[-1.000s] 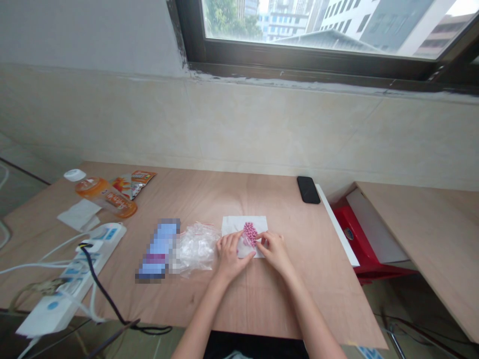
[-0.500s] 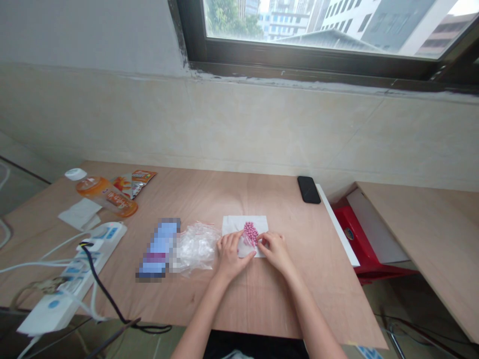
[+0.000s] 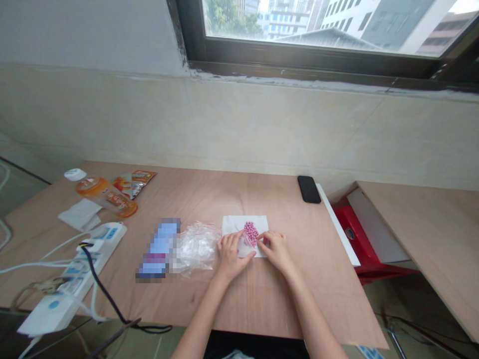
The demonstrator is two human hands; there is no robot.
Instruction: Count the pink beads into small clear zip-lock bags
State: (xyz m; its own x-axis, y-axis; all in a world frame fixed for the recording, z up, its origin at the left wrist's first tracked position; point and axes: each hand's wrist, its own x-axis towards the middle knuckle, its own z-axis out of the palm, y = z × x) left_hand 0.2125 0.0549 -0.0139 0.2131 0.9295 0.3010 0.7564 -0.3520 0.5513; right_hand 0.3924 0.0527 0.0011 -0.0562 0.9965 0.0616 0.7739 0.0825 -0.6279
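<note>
A small clear zip bag (image 3: pixel 245 245) holding several pink beads (image 3: pixel 251 234) lies on a white paper napkin (image 3: pixel 239 224) on the wooden table (image 3: pixel 262 294). My left hand (image 3: pixel 229 255) presses on the bag's lower left side, fingers closed against the plastic. My right hand (image 3: pixel 275 251) pinches the bag's right side between fingertips and thumb. Both hands rest on the napkin's lower edge, and the bag's lower part is partly hidden by my fingers.
A heap of clear plastic bags (image 3: pixel 196 248) and a pixelated package (image 3: pixel 159 248) lie left of my hands. Further left are a power strip (image 3: pixel 101 244), an orange bottle (image 3: pixel 106 197) and a snack packet (image 3: pixel 133 183). A black phone (image 3: pixel 309 189) lies at the back.
My hands and the bag stay almost where they were, with only slight finger movement on the plastic. The view has tilted a little.
</note>
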